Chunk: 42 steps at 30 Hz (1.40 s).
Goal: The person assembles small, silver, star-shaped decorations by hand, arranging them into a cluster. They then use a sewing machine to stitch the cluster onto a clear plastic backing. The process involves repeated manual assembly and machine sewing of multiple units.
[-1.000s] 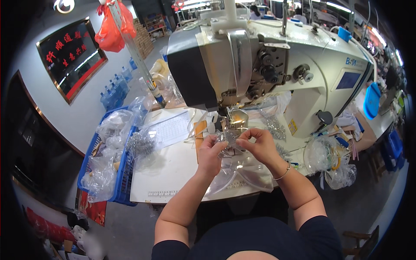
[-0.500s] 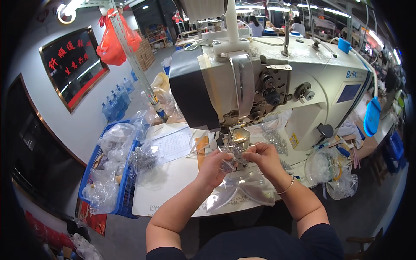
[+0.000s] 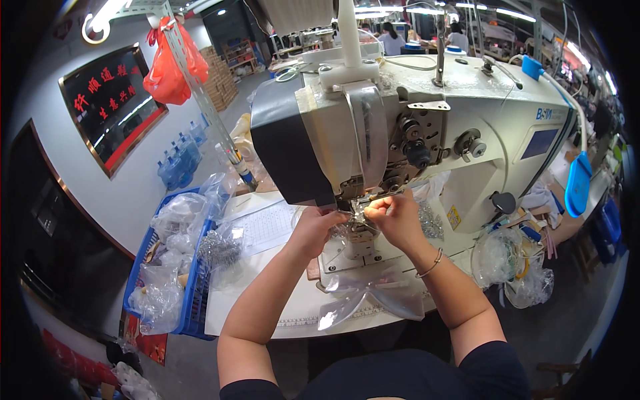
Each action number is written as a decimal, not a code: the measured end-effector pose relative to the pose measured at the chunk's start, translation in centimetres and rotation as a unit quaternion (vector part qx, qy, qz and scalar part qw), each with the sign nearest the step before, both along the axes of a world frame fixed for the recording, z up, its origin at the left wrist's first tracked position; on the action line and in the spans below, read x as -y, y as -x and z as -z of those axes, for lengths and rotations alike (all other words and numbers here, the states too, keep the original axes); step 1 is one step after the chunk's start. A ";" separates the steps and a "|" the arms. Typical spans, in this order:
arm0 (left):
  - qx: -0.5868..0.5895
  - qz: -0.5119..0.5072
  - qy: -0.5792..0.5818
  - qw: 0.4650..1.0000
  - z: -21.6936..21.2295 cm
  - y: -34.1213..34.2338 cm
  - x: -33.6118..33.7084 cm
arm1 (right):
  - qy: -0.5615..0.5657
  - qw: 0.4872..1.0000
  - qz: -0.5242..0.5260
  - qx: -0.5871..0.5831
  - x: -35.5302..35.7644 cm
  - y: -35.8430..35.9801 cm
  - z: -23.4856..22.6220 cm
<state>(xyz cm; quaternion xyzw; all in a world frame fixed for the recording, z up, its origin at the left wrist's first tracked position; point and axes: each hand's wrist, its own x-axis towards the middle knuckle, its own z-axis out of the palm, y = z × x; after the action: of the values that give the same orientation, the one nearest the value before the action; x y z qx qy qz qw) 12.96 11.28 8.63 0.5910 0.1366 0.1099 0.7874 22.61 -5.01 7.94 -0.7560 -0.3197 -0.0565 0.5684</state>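
Both hands raised to needle area of sewing machine (image 3: 413,127), under machine head. Left hand (image 3: 319,227) pinched narrow on small shiny metal part (image 3: 358,215), thumb and forefinger closed at its left edge. Right hand (image 3: 393,217) curled tight, fingertips (image 3: 369,208) nipped on same part from right side; whether thread also held, cannot tell, too small. Part located just below presser foot zone, between both hands, above machine bed (image 3: 360,257).

Handling, judged: part very light, stiff, smooth metal, so likely slippery; fingertip pinch at edges required, no palm grip. Small enough to drop easily into gap by needle. Needle close by, so approach from sides, not from beneath.

Clear plastic sheet (image 3: 373,297) lay on bed edge near forearms, draped toward front of table (image 3: 267,313). Judged soft, floppy, slick; best taken at an edge w/ flat fingers, not bunched.

Surroundings: blue crate (image 3: 190,293) at left of table, w/ clear bags (image 3: 177,217) of small items in it. Paper sheet (image 3: 267,227) beside left forearm. More clear bags (image 3: 513,267) at right of machine. Bangle (image 3: 432,265) on right wrist. Orange bag (image 3: 175,60) hung at upper left. Other persons far back, well apart from work.
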 end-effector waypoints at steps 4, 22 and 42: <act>-0.014 0.030 -0.009 0.999 -0.8 0.1 0.0 | 0.018 0.999 0.000 0.027 0.4 0.0 -0.4; -0.049 0.055 0.014 0.997 -1.8 0.6 -0.6 | 0.031 0.999 -0.001 0.016 0.2 -0.1 -0.8; 0.013 0.136 0.018 0.990 0.3 2.9 0.1 | 0.007 0.988 -0.097 0.120 3.3 1.9 -0.4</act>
<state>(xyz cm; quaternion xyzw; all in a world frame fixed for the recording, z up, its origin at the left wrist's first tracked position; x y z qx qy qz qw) 10.07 11.20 8.37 0.5882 0.0465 0.0067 0.8073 20.75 -8.29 8.29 -0.7132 -0.4574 -0.0891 0.5236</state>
